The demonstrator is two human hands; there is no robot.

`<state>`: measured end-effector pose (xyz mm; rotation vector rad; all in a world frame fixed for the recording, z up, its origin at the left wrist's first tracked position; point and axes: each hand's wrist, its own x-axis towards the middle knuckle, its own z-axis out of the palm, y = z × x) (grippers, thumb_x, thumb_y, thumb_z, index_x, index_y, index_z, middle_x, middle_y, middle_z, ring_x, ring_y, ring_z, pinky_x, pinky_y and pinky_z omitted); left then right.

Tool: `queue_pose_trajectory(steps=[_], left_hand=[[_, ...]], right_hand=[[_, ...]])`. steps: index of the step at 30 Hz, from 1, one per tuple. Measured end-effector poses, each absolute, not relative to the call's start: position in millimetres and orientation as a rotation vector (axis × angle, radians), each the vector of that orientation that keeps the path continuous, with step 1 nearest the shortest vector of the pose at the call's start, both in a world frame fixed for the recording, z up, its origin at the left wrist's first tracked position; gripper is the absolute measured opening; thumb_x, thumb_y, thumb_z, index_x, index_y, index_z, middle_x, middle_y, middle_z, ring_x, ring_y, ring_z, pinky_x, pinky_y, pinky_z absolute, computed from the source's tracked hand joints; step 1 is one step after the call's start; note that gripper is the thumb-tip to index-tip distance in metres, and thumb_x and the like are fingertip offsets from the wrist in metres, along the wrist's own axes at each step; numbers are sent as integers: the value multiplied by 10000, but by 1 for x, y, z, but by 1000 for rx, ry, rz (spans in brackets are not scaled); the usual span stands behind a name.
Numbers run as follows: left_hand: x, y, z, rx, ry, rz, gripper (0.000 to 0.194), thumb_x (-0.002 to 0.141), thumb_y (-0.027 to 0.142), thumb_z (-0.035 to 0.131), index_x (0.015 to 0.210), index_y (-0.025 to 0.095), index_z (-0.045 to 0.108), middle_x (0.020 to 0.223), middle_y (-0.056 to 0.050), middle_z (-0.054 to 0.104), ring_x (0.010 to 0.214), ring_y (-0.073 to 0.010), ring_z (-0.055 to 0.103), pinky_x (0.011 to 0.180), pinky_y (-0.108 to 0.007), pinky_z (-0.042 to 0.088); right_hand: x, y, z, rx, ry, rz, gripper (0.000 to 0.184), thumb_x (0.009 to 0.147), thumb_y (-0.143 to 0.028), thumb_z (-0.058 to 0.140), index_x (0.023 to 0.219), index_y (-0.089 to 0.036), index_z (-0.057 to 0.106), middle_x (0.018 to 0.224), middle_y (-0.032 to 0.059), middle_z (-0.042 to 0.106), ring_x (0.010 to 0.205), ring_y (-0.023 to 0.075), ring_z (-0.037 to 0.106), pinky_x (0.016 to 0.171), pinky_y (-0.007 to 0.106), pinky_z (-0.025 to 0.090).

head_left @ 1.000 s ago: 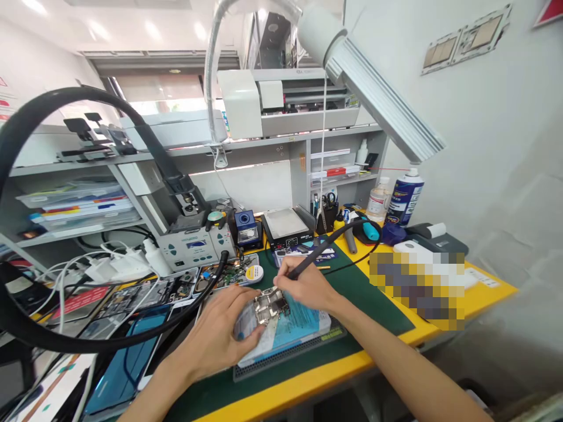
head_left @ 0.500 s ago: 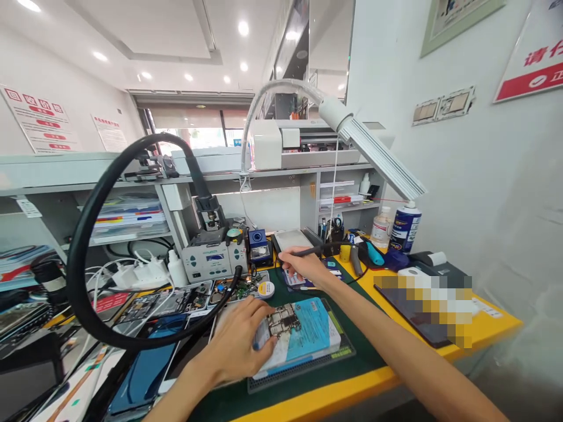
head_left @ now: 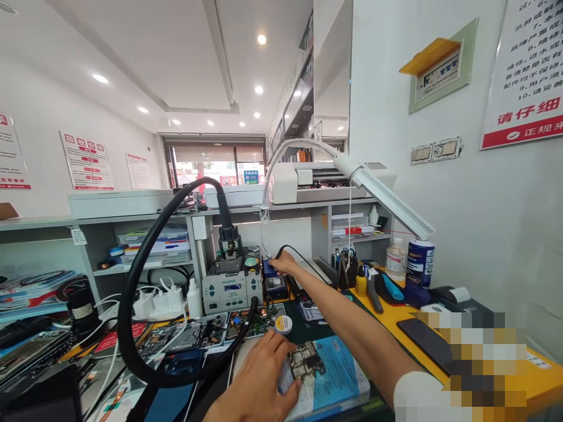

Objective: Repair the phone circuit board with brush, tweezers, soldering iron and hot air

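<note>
My left hand [head_left: 264, 375] lies at the left of a blue-and-white box [head_left: 338, 372]. Its thumb and curved fingers bracket the left end of a phone circuit board [head_left: 308, 358] on top of that box, holding it in place. Farther back, my right hand [head_left: 285, 264] is closed round a black soldering iron [head_left: 280, 252], whose cable loops away to the right. The iron's front end is at the blue soldering iron stand [head_left: 269, 271]; my fingers partly hide it, so I cannot tell how far inside it is.
A hot-air station [head_left: 233, 288] with a thick black hose [head_left: 127, 316] stands on the left. Behind my left fingers sits a small round tin [head_left: 284, 324] near a tray of boards [head_left: 255, 322]. A white lamp [head_left: 391, 199] arches overhead. Bottles, pliers [head_left: 373, 293] and a dark phone [head_left: 424, 340] lie right.
My right hand has moved back and left with the soldering iron, from above the mat to the blue stand. My left hand stays at the board. The camera view has tilted upward.
</note>
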<state>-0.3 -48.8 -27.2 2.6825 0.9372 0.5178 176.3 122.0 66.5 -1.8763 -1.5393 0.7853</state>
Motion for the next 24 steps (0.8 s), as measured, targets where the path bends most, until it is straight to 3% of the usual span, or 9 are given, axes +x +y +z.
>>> queue_pose_trajectory(steps=[7, 16, 19, 22, 24], left_hand=[[-1, -51, -24, 2658, 958, 467, 544, 800, 364, 628, 1320, 205, 612, 1366, -127, 598, 1386, -373, 460, 1219, -575, 313], [-1, -45, -30, 2699, 852, 594, 472, 776, 302, 651, 1239, 215, 622, 1267, -109, 622, 1264, -316, 552, 1196, -543, 355], [-3, -48, -22, 2718, 850, 574, 493, 765, 281, 657, 1249, 199, 609, 1288, -120, 607, 1226, -303, 577, 1136, -500, 438], [-4, -61, -8, 2782, 890, 516, 475, 818, 295, 621, 1278, 177, 597, 1326, -150, 593, 1238, -327, 567, 1084, -502, 478], [-4, -75, -1, 2871, 885, 491, 424, 882, 285, 550, 1285, 165, 599, 1298, -163, 610, 1213, -338, 576, 1073, -535, 472]], right_hand=[[174, 126, 72, -1914, -1558, 777, 353, 991, -355, 635, 1277, -150, 609, 1255, 107, 629, 1057, 242, 654, 889, 441, 573], [176, 103, 67, -1864, -1562, 797, 334, 997, -365, 622, 1261, -161, 623, 1259, 98, 630, 1062, 247, 651, 897, 436, 570], [173, 84, 58, -1856, -1571, 882, 316, 1000, -355, 619, 1256, -169, 624, 1250, 98, 635, 1047, 237, 654, 883, 427, 576], [171, 60, 46, -1810, -1615, 967, 308, 998, -347, 627, 1230, -144, 622, 1159, 89, 659, 943, 200, 675, 801, 382, 595], [173, 41, 39, -1735, -1673, 1016, 244, 988, -336, 638, 1112, -126, 655, 998, 54, 687, 741, 138, 667, 623, 266, 570]])
